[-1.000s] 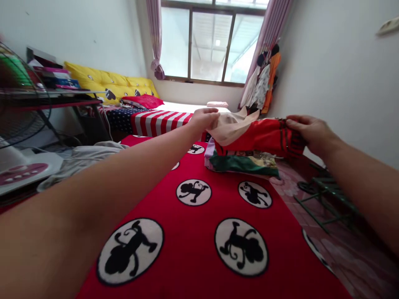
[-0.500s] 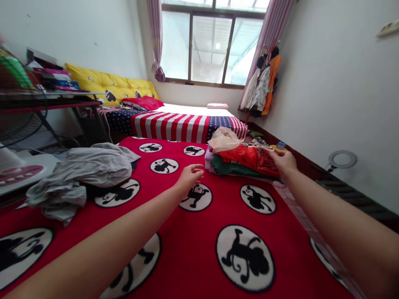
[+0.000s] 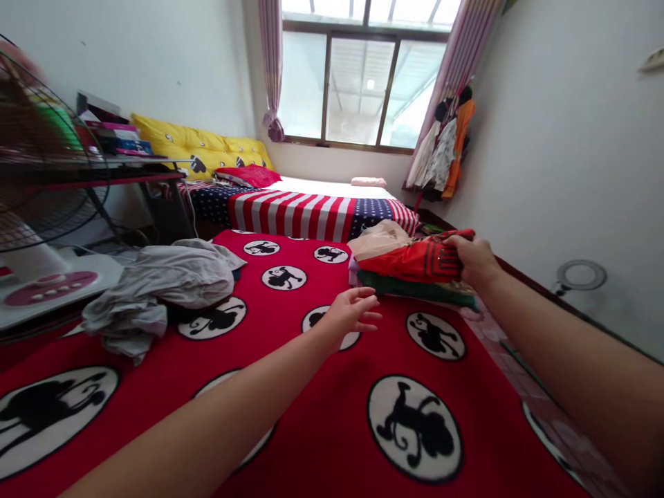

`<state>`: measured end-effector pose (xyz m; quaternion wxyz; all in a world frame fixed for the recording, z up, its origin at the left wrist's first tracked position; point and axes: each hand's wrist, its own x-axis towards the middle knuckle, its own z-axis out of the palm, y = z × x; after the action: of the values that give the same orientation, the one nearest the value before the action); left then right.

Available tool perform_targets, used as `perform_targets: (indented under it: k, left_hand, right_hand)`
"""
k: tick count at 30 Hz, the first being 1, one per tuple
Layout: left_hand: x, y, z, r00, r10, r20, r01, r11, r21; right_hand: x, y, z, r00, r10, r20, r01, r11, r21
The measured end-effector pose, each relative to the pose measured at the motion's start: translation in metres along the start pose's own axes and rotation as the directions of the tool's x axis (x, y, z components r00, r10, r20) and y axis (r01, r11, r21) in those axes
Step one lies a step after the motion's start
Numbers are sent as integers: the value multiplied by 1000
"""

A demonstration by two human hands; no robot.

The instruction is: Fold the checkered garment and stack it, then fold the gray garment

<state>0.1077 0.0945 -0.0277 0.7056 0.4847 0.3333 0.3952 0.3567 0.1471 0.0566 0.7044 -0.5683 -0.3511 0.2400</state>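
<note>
My right hand (image 3: 474,259) grips the right end of a red garment (image 3: 409,259) with a dark printed pattern and raises that end. The garment lies across a pile of folded clothes. Beneath it in the pile is a dark green garment (image 3: 415,290), and a pale cream cloth (image 3: 381,238) lies at the back left. My left hand (image 3: 355,311) hovers over the red blanket (image 3: 321,387) with fingers spread, just left of and below the pile, holding nothing. The blanket bears white ovals with black monkey figures.
A crumpled grey garment (image 3: 176,277) lies on the left of the blanket. Beyond it stand a fan (image 3: 46,207) and a desk (image 3: 140,176). A bed (image 3: 311,214) is under the window, clothes (image 3: 440,152) hang at the right, and a ring light (image 3: 581,275) stands by the wall.
My right hand has lifted the right end of the red garment, uncovering more of the green one. My left hand has moved right, towards the pile. The view has shifted slightly.
</note>
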Motion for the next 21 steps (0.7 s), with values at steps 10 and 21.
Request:
perform_targets:
  k: [10,21]
  left_hand:
    - [-50,7,28,972,-165,166,234,710,-664]
    - [-173,45,-38,968,84,-237,-242,569,-786]
  right_hand:
    - [-120,-117,46,987,79,138,-123,927,354]
    - [-240,-168,72,908,59,414,-219,911,350]
